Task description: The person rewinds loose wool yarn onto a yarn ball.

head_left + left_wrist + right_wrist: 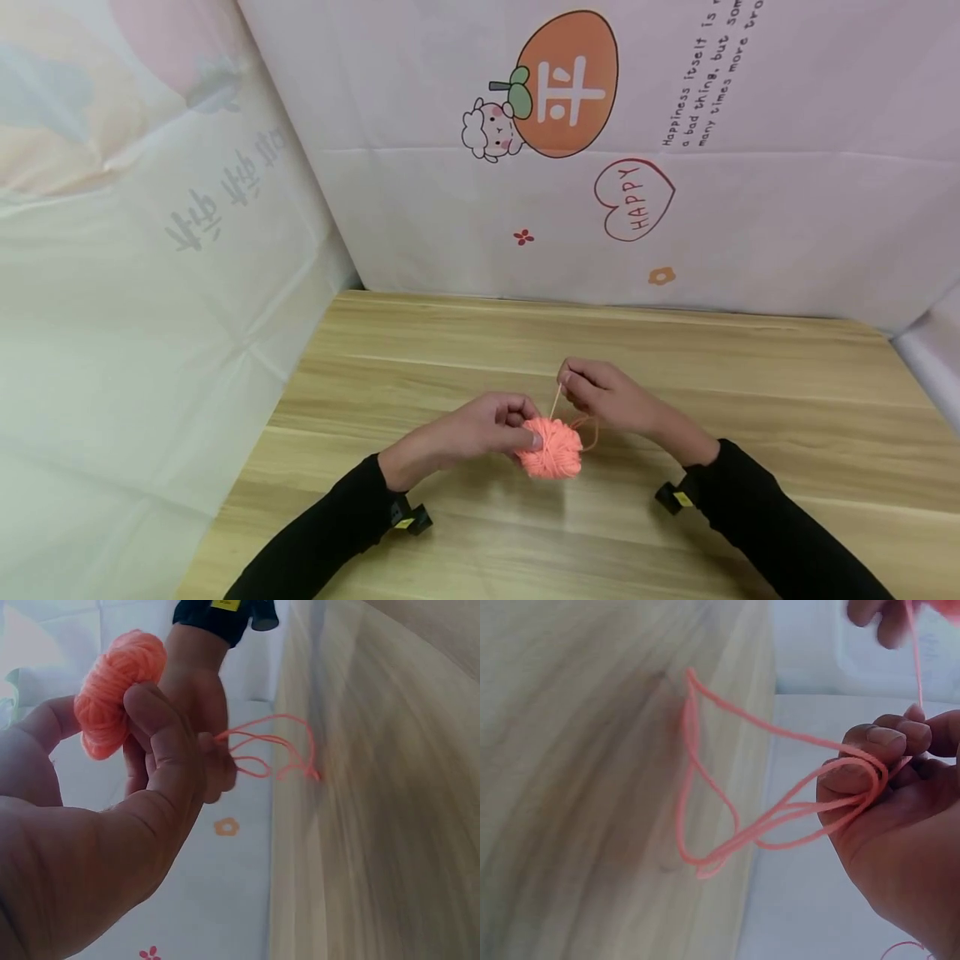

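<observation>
A small coral-pink ball of yarn [553,450] is held above the table by my left hand [487,429], thumb on its near face and fingers behind. In the left wrist view the yarn ball [120,690] sits between thumb and fingers. To the right and a little farther off, my right hand [611,396] pinches a strand that runs taut from the ball. Several loose loops of yarn [780,810] hang from the curled fingers of the right hand [900,817] in the right wrist view, dangling near the tabletop.
Beneath both hands lies a wood-grain table [420,333]. A white printed cloth [420,217] stands behind its far edge, and another pale cloth [150,333] hangs along the left side. Small black devices with yellow labels are strapped at both wrists.
</observation>
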Motion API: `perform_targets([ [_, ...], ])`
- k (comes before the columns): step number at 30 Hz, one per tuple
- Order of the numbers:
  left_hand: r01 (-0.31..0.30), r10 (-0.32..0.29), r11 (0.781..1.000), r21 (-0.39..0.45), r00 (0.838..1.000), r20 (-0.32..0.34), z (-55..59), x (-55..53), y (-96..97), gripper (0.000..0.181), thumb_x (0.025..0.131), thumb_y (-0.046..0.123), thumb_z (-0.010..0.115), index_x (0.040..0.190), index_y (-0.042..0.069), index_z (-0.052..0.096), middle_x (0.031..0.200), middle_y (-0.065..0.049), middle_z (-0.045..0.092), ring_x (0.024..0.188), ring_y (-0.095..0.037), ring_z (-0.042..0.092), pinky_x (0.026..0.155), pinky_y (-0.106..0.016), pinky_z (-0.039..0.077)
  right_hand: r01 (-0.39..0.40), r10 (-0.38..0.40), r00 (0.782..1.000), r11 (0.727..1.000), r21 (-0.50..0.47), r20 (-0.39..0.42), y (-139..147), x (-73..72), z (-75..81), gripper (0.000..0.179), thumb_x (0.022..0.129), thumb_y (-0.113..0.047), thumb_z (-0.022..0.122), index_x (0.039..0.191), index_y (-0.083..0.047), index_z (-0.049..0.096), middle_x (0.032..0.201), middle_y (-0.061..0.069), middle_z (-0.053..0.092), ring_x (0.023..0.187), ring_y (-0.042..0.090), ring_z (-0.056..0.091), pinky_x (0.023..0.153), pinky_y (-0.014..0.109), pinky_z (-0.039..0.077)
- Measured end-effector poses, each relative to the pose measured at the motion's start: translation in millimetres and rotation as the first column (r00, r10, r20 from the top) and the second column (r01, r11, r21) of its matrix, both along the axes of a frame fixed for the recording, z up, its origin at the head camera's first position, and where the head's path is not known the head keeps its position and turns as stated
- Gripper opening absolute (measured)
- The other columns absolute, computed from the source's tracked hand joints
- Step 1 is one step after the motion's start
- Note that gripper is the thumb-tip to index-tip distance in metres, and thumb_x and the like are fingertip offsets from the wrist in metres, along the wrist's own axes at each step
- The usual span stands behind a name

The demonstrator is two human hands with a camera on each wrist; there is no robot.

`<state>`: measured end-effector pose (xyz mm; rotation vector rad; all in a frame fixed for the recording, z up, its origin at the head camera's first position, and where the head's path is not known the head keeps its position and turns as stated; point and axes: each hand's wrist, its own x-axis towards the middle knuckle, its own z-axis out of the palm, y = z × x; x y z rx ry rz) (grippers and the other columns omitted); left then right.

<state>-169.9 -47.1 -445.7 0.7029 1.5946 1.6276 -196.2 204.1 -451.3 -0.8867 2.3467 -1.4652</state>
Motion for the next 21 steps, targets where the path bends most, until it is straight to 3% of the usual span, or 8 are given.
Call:
perform_targets([
  [4,-0.01,0.007,0.997,-0.071,0.999,-0.043,-6.6,-0.8,0.9,0.019,0.09,0.012,0.066,0.102,-0.001,0.059,0.085,-0.008,0.065,0.076,-0.015,0.063,0.078,-0.056,0.053,-0.03,0.032,0.999,0.998,-0.063,0.038,0.4,2.0,10.1,0.028,0.109,-0.013,0.033,0.09,-0.001,0.05,0.064,0.011,0.038,0.055,0.015,0.035,0.051,0.027,0.036],
  [10,-0.097,0.079,0.981,-0.17,0.991,-0.112,-16.4,-7.6,0.7,0.022,0.088,0.021,0.067,0.101,0.004,0.062,0.084,-0.007,0.066,0.072,-0.016,0.061,0.077,-0.055,0.053,-0.055,0.058,0.998,0.992,-0.116,0.021,0.8,9.8,24.3,0.029,0.109,-0.017,0.033,0.089,-0.003,0.048,0.067,0.014,0.038,0.057,0.02,0.036,0.052,0.03,0.036],
  [14,-0.161,0.143,0.968,-0.191,0.984,-0.103,-21.7,-14.0,0.5,0.025,0.088,0.023,0.067,0.103,0.004,0.061,0.086,-0.008,0.065,0.074,-0.018,0.062,0.076,-0.052,0.054,-0.081,0.081,0.997,0.989,-0.124,-0.01,-0.1,17.1,32.2,0.025,0.108,-0.012,0.035,0.088,-0.004,0.048,0.066,0.01,0.037,0.057,0.019,0.035,0.051,0.03,0.036],
  [18,-0.216,0.199,0.955,-0.203,0.975,-0.103,-27.2,-21.4,1.1,0.027,0.089,0.026,0.068,0.105,0.005,0.061,0.09,-0.009,0.067,0.078,-0.019,0.063,0.073,-0.041,0.057,-0.091,0.085,0.995,0.989,-0.12,-0.054,-2.8,26.9,38.7,0.023,0.107,-0.008,0.037,0.089,-0.007,0.051,0.064,0.003,0.037,0.055,0.014,0.034,0.049,0.029,0.035],
  [21,-0.253,0.235,0.945,-0.207,0.966,-0.11,-28.3,-25.5,1.6,0.028,0.09,0.028,0.067,0.106,0.006,0.062,0.092,-0.01,0.068,0.079,-0.021,0.064,0.073,-0.041,0.057,-0.117,0.111,0.993,0.982,-0.147,-0.051,-6.6,36.3,43.3,0.022,0.106,-0.005,0.037,0.092,-0.007,0.053,0.064,0.002,0.035,0.054,0.011,0.034,0.047,0.026,0.046],
])
